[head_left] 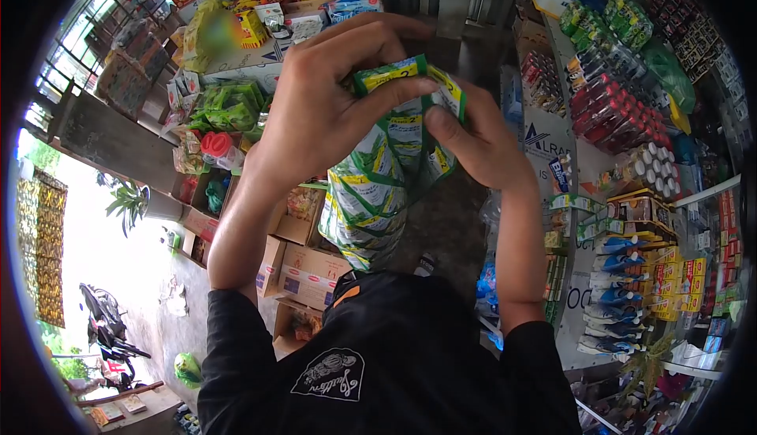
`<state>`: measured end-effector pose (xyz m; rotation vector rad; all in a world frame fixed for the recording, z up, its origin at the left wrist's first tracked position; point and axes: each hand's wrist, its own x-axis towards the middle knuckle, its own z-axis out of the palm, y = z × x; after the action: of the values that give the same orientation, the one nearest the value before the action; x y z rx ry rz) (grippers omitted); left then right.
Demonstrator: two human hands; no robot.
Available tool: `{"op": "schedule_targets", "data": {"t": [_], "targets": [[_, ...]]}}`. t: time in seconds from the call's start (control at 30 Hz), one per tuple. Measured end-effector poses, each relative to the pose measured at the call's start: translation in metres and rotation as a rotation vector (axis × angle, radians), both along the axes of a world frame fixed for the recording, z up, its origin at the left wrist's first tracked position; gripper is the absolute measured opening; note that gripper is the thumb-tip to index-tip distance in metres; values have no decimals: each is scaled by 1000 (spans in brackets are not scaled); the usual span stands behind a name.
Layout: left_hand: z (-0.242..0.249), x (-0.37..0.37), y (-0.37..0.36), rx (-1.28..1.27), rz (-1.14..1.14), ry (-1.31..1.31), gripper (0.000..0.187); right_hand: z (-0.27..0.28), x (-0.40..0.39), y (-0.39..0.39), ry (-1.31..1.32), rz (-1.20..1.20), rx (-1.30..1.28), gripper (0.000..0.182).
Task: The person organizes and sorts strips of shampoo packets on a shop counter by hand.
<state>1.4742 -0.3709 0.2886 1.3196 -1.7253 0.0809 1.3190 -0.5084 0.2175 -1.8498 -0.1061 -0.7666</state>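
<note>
Left hand (319, 104) and right hand (487, 139) pinch the top edge of sachet strips (364, 198): glossy, creased film, rectangular units joined in rows, hanging in curved folds.

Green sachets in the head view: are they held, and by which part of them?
Yes, the green sachets are held at their upper end, in the grip of left hand and right hand.
</note>
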Motion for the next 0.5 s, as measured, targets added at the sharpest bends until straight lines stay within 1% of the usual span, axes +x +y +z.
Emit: {"op": "schedule_targets", "data": {"t": [0.03,0.07,0.13,0.17,0.23,0.27,0.33,0.37,0.43,0.5], "targets": [[-2,1,-2,-5,-12,12,24,6,2,-2,-27,33,-105,46],[-4,2,-2,-12,-25,23,22,11,3,-2,14,26,-133,46],[-4,0,1,81,35,68,16,18,3,-3,98,11,-189,46],[-4,-1,3,129,65,93,14,20,2,-3,129,8,-188,49],[-6,-1,2,119,70,134,15,21,1,-4,191,4,-187,57],[-7,0,1,112,74,154,16,18,-1,-5,157,-33,-208,61],[-5,0,1,77,76,141,15,1,-8,-2,85,-104,-248,70],[-4,1,1,57,80,133,15,-13,-11,1,87,-178,-249,73],[-1,3,1,49,106,117,15,-53,-18,7,94,-329,-246,79],[-1,3,1,44,123,109,16,-98,-17,10,153,-373,-158,76]]}}
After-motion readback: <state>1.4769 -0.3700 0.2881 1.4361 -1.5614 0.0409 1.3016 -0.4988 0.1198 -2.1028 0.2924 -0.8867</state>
